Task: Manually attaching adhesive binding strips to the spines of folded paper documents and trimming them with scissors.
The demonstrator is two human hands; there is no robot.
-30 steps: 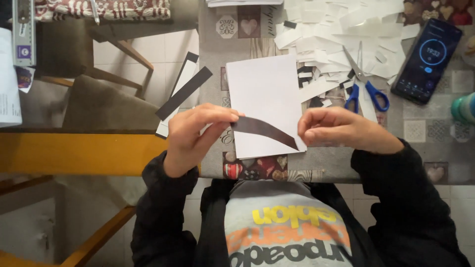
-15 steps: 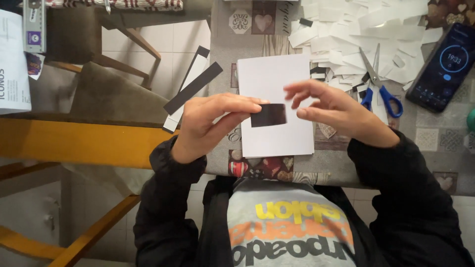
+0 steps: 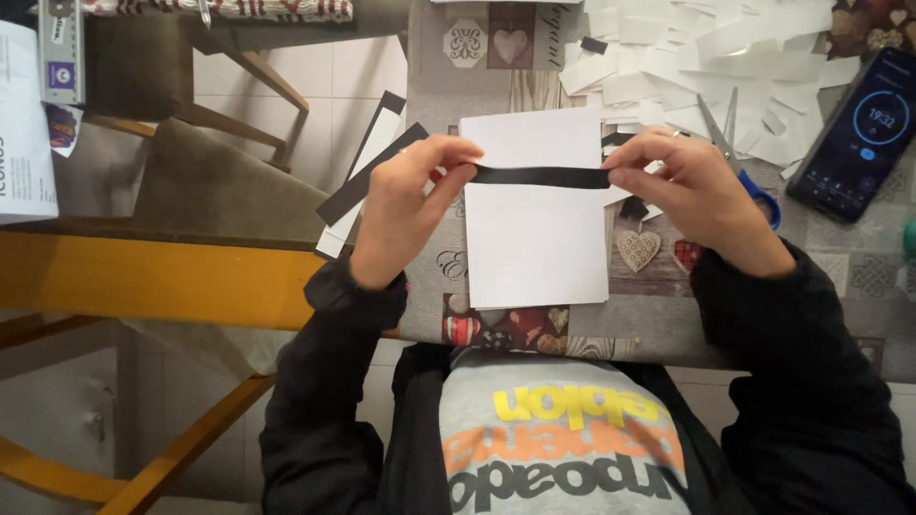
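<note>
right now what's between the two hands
In the head view a black strip spans from the left hand to the right hand, pinched at each end, with a white sheet beneath it.

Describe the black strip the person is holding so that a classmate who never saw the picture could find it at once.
Start at the white sheet lying on the patterned table. Across its upper part runs the black strip, stretched flat between the left hand and right hand. Other strips lie loose; only this one is held.

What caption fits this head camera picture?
Both hands, left hand and right hand, stretch a black paper strip over a white sheet.
</note>
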